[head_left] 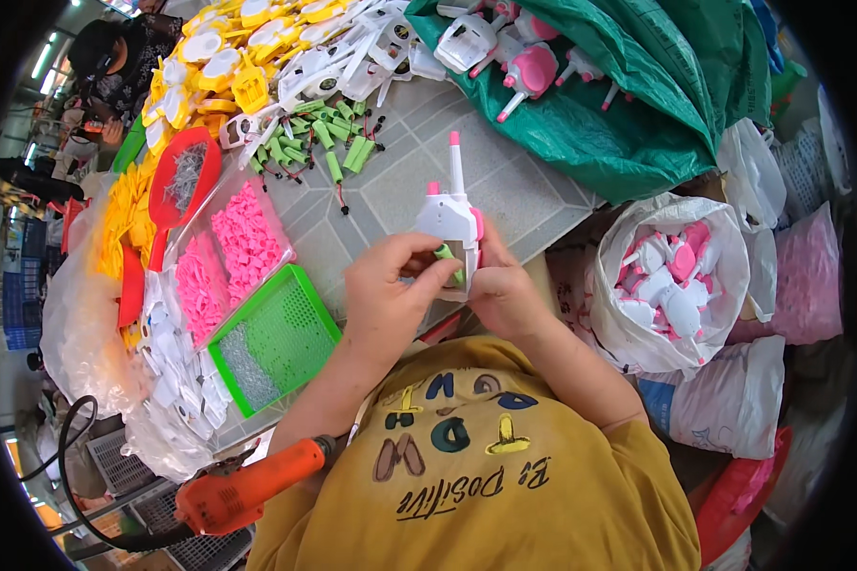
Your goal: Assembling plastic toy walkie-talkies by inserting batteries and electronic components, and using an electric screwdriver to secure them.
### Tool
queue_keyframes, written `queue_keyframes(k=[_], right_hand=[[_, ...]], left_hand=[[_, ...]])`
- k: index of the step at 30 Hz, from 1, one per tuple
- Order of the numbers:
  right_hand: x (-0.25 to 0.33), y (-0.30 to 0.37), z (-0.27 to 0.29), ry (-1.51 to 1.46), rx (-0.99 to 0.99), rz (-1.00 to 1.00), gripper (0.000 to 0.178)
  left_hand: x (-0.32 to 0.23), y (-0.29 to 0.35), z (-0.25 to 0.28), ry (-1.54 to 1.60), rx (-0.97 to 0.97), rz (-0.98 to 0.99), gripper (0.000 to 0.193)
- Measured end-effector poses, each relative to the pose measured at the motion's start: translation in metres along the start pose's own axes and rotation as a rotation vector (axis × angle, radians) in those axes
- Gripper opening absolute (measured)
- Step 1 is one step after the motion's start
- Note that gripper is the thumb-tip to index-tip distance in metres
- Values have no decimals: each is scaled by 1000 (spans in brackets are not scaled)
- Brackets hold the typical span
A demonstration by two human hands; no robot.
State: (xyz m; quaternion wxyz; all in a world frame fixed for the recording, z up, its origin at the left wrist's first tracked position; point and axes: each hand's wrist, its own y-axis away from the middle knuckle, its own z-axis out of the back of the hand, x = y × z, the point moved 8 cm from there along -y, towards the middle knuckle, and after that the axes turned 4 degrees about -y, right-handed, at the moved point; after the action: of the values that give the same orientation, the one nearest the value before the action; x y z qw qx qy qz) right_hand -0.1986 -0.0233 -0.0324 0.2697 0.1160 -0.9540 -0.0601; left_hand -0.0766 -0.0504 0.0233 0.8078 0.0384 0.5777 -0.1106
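Clasping one white-and-pink device (pixel 450 221) at the near side of the desk (pixel 390 171), the right grip (pixel 506 290) curled around it. The left grip (pixel 392 284) pinched one green cylinder (pixel 445 253); one green tray (pixel 295 328) lay left.

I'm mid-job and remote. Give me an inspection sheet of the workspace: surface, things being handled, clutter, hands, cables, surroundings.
Surface: grey tile-patterned table, bare in the middle, crowded along its far and left sides.
Things in hand: white-and-pink housing, a green cylinder at its lower part.
Clutter: pile of yellow and white parts, loose green cylinders, pink pieces, red scoop, green tray with small metal bits.
Hands: left hand pinches the green cylinder; right hand holds the housing.
Cables: black cable at the orange power tool, lower left; short leads on loose cylinders.
Surroundings: green sack and white sack holding white-and-pink units; another person, upper left.
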Motion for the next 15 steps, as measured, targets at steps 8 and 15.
queue_keyframes(k=[8,15], right_hand=[[-2,0,2,-51,-11,-40,98],[-7,0,4,34,3,-53,101]], left_hand=[[-9,-2,-7,-138,37,-56,18],[2,1,-8,-62,61,94,17]])
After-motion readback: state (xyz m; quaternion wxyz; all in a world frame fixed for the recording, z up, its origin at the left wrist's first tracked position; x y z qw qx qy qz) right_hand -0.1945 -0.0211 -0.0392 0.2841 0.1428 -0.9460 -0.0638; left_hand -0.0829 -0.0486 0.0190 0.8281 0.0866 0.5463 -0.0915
